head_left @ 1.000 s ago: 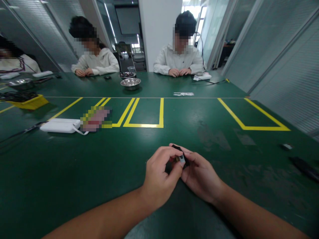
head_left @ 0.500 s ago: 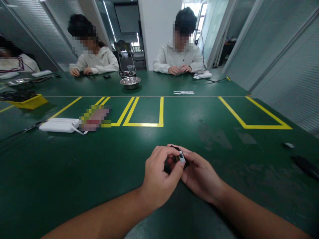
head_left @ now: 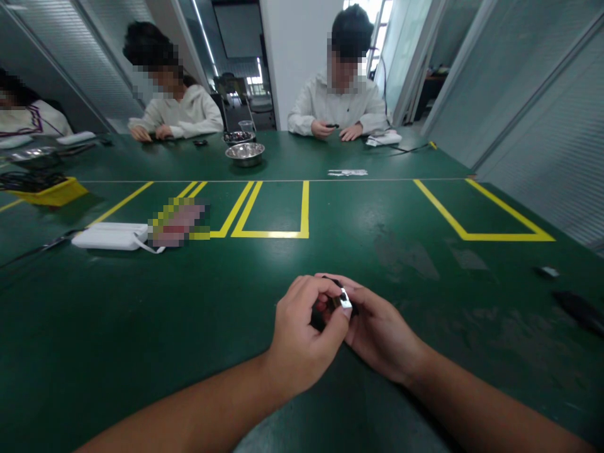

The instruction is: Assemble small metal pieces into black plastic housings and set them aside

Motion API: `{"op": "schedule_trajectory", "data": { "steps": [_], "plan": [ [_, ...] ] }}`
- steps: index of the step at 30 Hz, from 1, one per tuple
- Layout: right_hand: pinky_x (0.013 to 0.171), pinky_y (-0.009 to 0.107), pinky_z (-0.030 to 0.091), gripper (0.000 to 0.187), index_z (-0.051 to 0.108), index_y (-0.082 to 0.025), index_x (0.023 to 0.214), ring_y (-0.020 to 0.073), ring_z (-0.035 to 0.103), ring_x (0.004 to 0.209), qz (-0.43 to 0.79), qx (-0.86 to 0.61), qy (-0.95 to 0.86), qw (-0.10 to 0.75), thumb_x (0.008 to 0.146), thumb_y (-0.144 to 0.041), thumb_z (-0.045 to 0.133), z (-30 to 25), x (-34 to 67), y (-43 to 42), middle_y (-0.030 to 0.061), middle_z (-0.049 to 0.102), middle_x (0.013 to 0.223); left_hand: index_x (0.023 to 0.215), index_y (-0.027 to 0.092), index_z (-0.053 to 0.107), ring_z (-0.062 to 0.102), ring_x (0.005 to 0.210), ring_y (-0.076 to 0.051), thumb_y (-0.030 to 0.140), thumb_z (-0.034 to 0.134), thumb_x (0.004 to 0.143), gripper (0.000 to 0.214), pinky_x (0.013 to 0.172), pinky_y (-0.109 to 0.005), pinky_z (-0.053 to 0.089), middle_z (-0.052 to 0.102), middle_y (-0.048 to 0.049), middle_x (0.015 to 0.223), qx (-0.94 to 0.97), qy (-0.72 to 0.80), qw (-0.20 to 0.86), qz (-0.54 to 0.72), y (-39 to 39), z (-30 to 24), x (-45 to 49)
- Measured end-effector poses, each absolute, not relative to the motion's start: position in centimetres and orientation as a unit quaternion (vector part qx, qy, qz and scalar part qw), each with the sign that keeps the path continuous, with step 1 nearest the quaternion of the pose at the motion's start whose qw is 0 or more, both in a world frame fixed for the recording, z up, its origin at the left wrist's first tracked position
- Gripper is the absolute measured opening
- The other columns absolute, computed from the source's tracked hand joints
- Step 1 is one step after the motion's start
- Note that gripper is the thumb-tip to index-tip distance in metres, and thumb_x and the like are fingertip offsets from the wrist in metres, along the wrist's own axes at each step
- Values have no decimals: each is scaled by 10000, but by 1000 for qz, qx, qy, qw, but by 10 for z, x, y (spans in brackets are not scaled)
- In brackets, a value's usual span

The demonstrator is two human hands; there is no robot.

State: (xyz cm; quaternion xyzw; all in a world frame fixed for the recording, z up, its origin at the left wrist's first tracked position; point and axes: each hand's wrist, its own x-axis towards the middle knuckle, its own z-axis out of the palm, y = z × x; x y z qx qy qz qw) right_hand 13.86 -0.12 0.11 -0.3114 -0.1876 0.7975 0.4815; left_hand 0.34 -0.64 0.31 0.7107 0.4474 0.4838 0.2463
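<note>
My left hand [head_left: 297,340] is closed in a pinch, with thumb and forefinger on a small shiny metal piece [head_left: 346,301] that has a dark spot on its face. Cupped round from the other side, my right hand [head_left: 384,336] is closed on the dark part of the same small object, just behind the metal piece. Fingers hide most of that black part, so its kind cannot be made out. Both hands touch each other above the green table [head_left: 189,340], near its front.
A white box with a cable [head_left: 111,236] and a blurred pinkish item [head_left: 178,225] lie left. Beyond are a yellow bin [head_left: 59,192], a steel bowl [head_left: 245,155] and people in light tops. At right lie a small metal piece [head_left: 547,272] and a dark object [head_left: 578,311].
My hands have hardly moved; the metal piece now catches more light. Across the table, the person's hands have moved apart, one holding a small dark item. The view has shifted slightly.
</note>
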Motion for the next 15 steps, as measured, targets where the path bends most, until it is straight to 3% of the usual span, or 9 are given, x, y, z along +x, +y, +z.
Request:
{"op": "schedule_trajectory", "data": {
  "steps": [9, 15],
  "plan": [
    [699, 279, 479, 259, 731, -193, 1033, 192, 626, 870, 792, -320, -197, 481, 791, -232, 648, 2, 138, -1, 55, 704, 920, 923, 208, 603, 607, 791, -174, 157, 620, 824, 113, 717, -327, 500, 654, -30, 867, 711, 446, 255, 481, -7, 2, 4],
    [851, 299, 472, 213, 720, -202, 1008, 187, 612, 928, 785, -319, -214, 486, 808, -224, 648, 2, 135, -2, 44, 691, 945, 899, 198, 584, 589, 780, -169, 155, 612, 819, 95, 713, -326, 483, 641, -34, 867, 706, 449, 270, 476, -7, 3, 4]
  ]
}}
